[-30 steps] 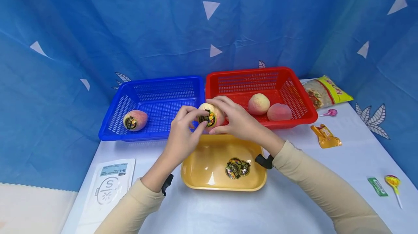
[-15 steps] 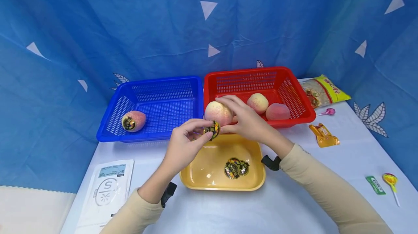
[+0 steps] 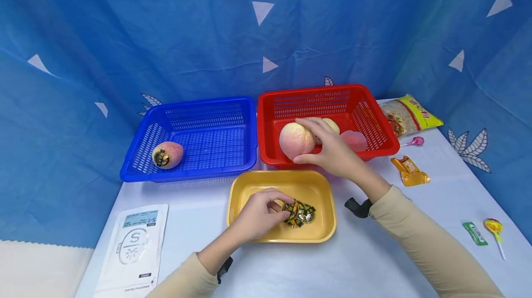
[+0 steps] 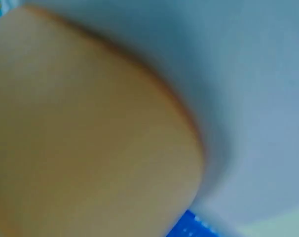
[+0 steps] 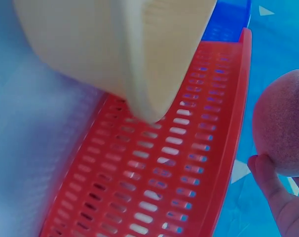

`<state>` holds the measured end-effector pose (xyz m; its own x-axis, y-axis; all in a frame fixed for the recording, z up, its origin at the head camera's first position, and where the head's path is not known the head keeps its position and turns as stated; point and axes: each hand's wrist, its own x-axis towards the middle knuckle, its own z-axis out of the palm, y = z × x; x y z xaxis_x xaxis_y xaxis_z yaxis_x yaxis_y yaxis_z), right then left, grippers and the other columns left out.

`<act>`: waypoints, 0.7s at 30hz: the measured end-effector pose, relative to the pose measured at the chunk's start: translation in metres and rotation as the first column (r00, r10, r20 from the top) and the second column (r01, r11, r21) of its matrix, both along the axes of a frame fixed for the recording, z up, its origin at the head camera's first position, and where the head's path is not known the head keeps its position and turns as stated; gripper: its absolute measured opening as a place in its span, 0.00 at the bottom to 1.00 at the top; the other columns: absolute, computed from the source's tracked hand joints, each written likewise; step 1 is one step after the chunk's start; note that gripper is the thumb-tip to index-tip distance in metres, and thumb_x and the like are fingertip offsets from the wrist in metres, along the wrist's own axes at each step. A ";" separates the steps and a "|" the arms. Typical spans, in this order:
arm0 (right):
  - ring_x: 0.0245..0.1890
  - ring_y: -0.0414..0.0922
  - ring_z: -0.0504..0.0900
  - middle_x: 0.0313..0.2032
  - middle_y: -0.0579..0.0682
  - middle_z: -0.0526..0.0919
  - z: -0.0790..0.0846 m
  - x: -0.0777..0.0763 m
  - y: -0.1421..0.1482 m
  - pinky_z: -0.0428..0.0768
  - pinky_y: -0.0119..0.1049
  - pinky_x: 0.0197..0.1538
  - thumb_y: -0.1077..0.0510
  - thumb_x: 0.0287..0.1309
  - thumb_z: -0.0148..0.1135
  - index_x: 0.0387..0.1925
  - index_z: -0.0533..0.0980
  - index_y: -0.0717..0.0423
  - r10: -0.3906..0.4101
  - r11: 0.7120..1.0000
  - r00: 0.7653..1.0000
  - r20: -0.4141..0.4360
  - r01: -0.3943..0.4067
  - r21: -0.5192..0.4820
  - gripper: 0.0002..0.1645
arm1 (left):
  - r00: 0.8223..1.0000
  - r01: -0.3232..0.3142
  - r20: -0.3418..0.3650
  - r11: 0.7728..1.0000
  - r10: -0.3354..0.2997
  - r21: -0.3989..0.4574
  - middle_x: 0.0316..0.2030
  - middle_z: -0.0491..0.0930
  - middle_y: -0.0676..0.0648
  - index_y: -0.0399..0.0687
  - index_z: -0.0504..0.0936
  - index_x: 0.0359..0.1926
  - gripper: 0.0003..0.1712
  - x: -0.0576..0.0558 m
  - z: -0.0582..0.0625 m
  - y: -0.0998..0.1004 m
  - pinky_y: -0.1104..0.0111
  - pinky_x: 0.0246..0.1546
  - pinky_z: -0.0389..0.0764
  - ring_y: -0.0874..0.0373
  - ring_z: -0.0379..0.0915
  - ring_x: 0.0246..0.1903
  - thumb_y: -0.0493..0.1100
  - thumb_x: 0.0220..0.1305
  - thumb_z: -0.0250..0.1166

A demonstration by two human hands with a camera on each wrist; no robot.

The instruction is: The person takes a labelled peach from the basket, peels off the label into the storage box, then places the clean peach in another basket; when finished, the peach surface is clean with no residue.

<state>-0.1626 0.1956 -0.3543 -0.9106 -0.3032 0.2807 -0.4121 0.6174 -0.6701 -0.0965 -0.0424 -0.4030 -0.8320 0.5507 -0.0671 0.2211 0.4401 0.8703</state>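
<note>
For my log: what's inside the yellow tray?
Overlapping dark stickers lie inside; the left hand hides part of the yellow tray, so anything under that hand can't be seen.

Right fingers (image 3: 308,158) grip a peach (image 3: 293,142); left fingers (image 3: 279,194) touch stickers (image 3: 305,215) in a tray (image 3: 266,181).
</note>
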 end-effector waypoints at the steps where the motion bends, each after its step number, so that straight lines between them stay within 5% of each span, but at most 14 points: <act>1: 0.66 0.47 0.66 0.66 0.47 0.68 0.000 0.000 0.002 0.82 0.49 0.58 0.48 0.44 0.80 0.71 0.64 0.42 -0.008 1.000 1.000 -0.002 0.008 0.001 0.53 | 1.000 0.014 -0.007 0.999 -0.014 -0.034 0.43 0.84 0.51 0.47 0.88 0.45 0.12 0.001 -0.004 0.002 0.76 0.30 0.80 0.66 0.77 0.30 0.35 0.59 0.70; 9: 0.65 0.47 0.67 0.66 0.49 0.67 -0.005 0.000 0.013 0.82 0.51 0.59 0.49 0.44 0.80 0.71 0.64 0.42 -0.046 0.999 0.999 0.007 0.046 -0.011 0.53 | 0.988 0.072 -0.123 0.976 -0.099 -0.204 0.38 0.82 0.50 0.44 0.88 0.42 0.13 0.000 -0.020 0.015 0.77 0.30 0.74 0.69 0.69 0.27 0.29 0.56 0.66; 14: 0.65 0.48 0.70 0.66 0.49 0.67 -0.008 -0.001 0.018 0.80 0.53 0.60 0.51 0.45 0.80 0.71 0.64 0.44 -0.050 0.998 0.998 0.030 0.051 -0.041 0.52 | 0.980 0.069 -0.156 0.951 -0.121 -0.302 0.40 0.85 0.49 0.44 0.88 0.42 0.14 -0.002 -0.024 0.021 0.69 0.41 0.81 0.60 0.79 0.37 0.29 0.56 0.66; 18: 0.65 0.48 0.71 0.66 0.49 0.68 -0.009 -0.001 0.020 0.80 0.53 0.60 0.51 0.45 0.80 0.71 0.64 0.44 -0.057 0.997 0.998 0.035 0.058 -0.047 0.52 | 0.957 0.060 -0.241 0.921 -0.164 -0.385 0.41 0.86 0.48 0.44 0.89 0.43 0.15 -0.002 -0.028 0.023 0.64 0.50 0.83 0.55 0.82 0.46 0.29 0.55 0.67; 21: 0.64 0.48 0.71 0.66 0.49 0.68 -0.009 0.000 0.021 0.80 0.52 0.60 0.51 0.44 0.80 0.71 0.65 0.44 -0.063 0.997 0.998 0.029 0.065 -0.044 0.52 | 0.920 0.042 -0.337 0.905 -0.201 -0.423 0.40 0.86 0.48 0.46 0.89 0.42 0.16 -0.002 -0.030 0.024 0.64 0.50 0.83 0.54 0.82 0.44 0.28 0.53 0.67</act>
<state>-0.1628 0.2164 -0.3637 -0.9353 -0.2317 0.2673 -0.3538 0.6106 -0.7085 -0.0985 -0.0181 -0.4332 -0.7681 0.6402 -0.0092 0.5614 0.6804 0.4711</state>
